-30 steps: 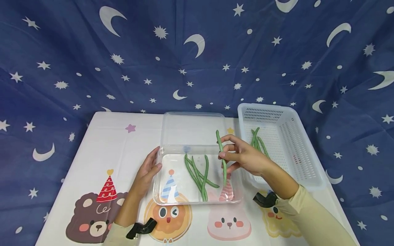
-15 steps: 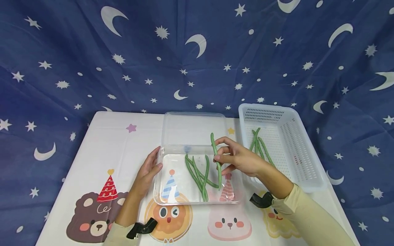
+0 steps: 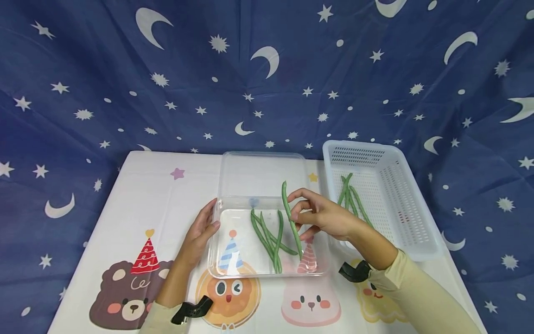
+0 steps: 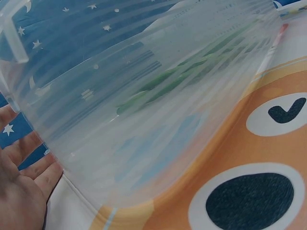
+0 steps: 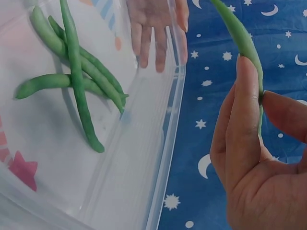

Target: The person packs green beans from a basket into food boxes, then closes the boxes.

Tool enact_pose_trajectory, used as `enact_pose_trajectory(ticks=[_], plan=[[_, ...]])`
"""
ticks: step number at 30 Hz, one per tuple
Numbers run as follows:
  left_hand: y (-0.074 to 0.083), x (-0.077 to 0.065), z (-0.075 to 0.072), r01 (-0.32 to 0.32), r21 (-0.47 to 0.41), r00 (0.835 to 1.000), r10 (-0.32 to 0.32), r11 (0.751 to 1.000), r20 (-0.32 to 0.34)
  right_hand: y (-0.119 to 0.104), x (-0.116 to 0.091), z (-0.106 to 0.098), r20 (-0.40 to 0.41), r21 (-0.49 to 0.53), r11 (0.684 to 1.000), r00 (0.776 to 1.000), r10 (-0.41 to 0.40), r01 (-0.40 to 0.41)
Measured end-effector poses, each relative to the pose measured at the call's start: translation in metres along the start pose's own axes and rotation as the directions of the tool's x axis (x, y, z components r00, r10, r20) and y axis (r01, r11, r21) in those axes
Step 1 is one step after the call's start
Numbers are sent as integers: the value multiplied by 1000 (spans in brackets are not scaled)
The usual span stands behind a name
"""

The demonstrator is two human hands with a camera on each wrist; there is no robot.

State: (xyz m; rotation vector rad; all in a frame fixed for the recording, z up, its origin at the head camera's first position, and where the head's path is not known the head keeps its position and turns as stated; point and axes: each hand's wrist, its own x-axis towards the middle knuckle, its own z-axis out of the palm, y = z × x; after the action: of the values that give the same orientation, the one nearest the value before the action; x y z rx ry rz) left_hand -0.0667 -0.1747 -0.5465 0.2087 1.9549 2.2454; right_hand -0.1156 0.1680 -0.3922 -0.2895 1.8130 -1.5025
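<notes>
My right hand (image 3: 327,215) pinches a green bean (image 3: 285,197) between thumb and fingers, above the right part of a clear plastic container (image 3: 267,275). The bean stands lengthwise, its far end pointing to the back. Several green beans (image 5: 79,86) lie crossed on the container's floor in the right wrist view. At the container's left side rests my left hand (image 3: 198,236), thumb at the rim. Its fingers (image 5: 159,50) look straight through the clear wall. In the left wrist view the ribbed container wall (image 4: 96,143) fills most of the picture.
A white perforated basket (image 3: 421,218) stands at the right, with several green beans (image 3: 359,204) at its left side. The container's clear lid (image 3: 263,155) lies opened out behind it. A dark blue curtain (image 3: 267,93) with moons and stars hangs behind the table.
My right hand has moved left with the green bean and slightly towards me, and the bean has tilted a little. My left hand stays at the container's side.
</notes>
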Motion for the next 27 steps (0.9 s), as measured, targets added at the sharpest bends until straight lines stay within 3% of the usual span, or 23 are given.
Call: enact_pose_trajectory(ticks=[18, 27], plan=[[-3, 0, 0, -5, -7, 1000, 5, 1000, 1, 5, -10, -6, -15, -15, 1000, 1000, 14, -14], [-3, 0, 0, 2, 12, 1000, -1, 1000, -10, 0, -24, -25, -89, -1, 1000, 996, -3, 2]])
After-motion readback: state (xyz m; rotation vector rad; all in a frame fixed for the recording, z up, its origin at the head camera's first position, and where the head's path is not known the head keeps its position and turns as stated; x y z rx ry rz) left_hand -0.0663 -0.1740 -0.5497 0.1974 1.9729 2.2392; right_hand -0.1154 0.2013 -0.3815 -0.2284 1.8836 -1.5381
